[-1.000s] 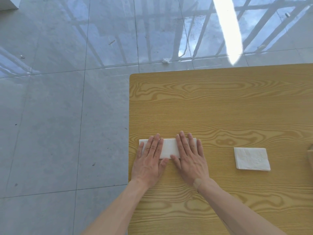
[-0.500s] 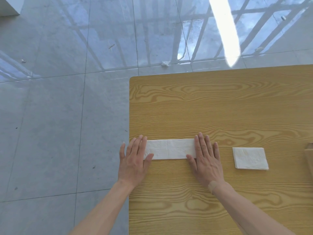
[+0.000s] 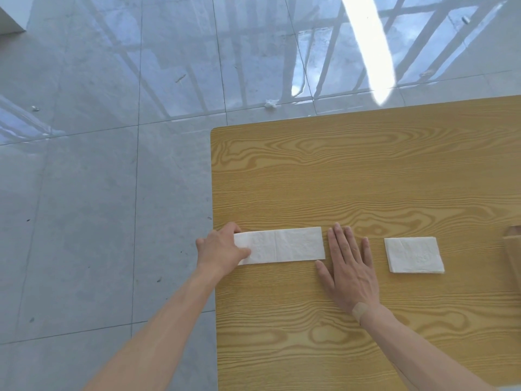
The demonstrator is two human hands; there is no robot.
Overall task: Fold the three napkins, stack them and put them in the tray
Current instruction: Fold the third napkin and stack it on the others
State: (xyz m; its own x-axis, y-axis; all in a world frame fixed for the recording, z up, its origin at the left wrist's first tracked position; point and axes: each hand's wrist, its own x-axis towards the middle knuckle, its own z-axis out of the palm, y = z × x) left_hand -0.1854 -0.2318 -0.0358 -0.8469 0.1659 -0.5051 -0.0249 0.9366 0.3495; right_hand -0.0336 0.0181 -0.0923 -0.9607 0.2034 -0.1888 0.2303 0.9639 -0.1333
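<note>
A long white napkin strip (image 3: 284, 245), folded once with a crease down its middle, lies near the left edge of the wooden table (image 3: 352, 170). My left hand (image 3: 221, 248) pinches the strip's left end between thumb and fingers. My right hand (image 3: 348, 268) lies flat and spread on the wood just right of the strip, off the paper. A smaller folded napkin (image 3: 413, 254) rests further right. A sliver of a brown tray (image 3: 514, 244) shows at the right frame edge.
The table's left edge (image 3: 213, 249) runs just beside my left hand, with glossy grey floor tiles beyond it. A small white scrap (image 3: 271, 103) lies on the floor behind the table.
Both hands slid apart along the strip from its middle. My right hand has come off the right end, and my left hand has closed on the left end.
</note>
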